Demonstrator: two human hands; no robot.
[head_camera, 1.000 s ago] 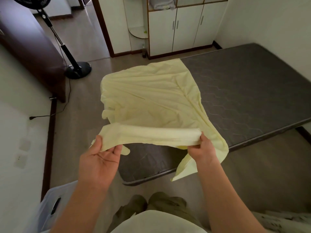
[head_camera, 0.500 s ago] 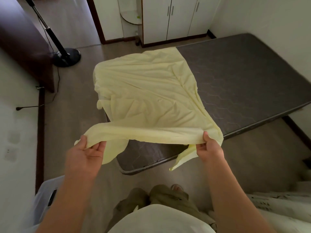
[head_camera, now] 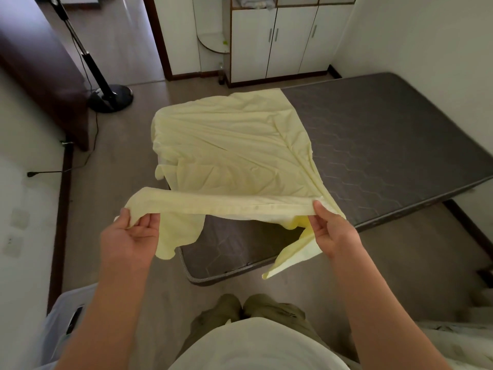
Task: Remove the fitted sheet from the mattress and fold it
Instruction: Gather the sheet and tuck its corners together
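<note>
- While the pale-yellow fitted sheet [head_camera: 226,145] drapes over the near-left part of the dark mattress [head_camera: 386,145], centre of frame, its near hem is lifted clear and stretched into a flat band btwn both hands.
- Vs a sec ago: hands sit wider apart, band looks longer and tauter; left end has slid further out to the lower left.
- Left hand [head_camera: 128,236]: palm up, fingers [head_camera: 145,222] curled round the hem end, thumb pinching cloth.
- Right hand [head_camera: 333,231]: thumb and fingers pinch the hem at right; a loose tail hangs below it.
- Meaning, prob.: sheet's already off the corners; the person seems to be squaring an edge, so folding has only begun.
- Far part is rumpled; needs smoothing, I'd guess.
</note>
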